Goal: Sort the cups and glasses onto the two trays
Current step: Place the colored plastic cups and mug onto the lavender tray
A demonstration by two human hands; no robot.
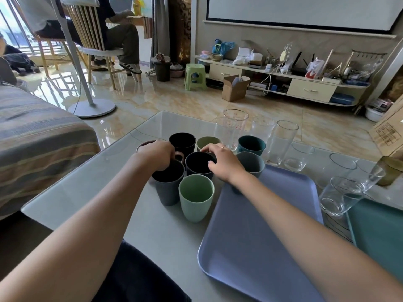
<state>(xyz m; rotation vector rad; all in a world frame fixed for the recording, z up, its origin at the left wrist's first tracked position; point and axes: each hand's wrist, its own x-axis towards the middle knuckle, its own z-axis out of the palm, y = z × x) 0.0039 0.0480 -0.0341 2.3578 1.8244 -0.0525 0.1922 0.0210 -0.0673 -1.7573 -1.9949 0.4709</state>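
Living room with glossy marble-look floor tiles (196, 101), low TV cabinet (283, 83) along the far wall, green plastic stool (194, 76) beside it, fan stand base (91, 107) at left. Up close, glass-topped coffee table (87, 192) carrying a cluster of plastic cups at centre and clear glasses to the right. Left hand (158, 154) curled down over the rim of the grey-blue cup (168, 186), fingers bent narrow onto its far edge, grip itself not clear enough to tell. Right hand (220, 161) spread over the dark navy cup (199, 164), fingertips touching its rim, thumb hidden, so cannot tell whether clasped. Light green cup (196, 197) nearest, upright, just beside the lavender tray (250, 247). Black cup (182, 142), olive cup (208, 142) and teal cup (251, 144) behind the hands. Tall glasses (281, 142) and short tumblers (340, 197) standing on the table beyond the lavender tray; teal tray (379, 232) at the right edge.
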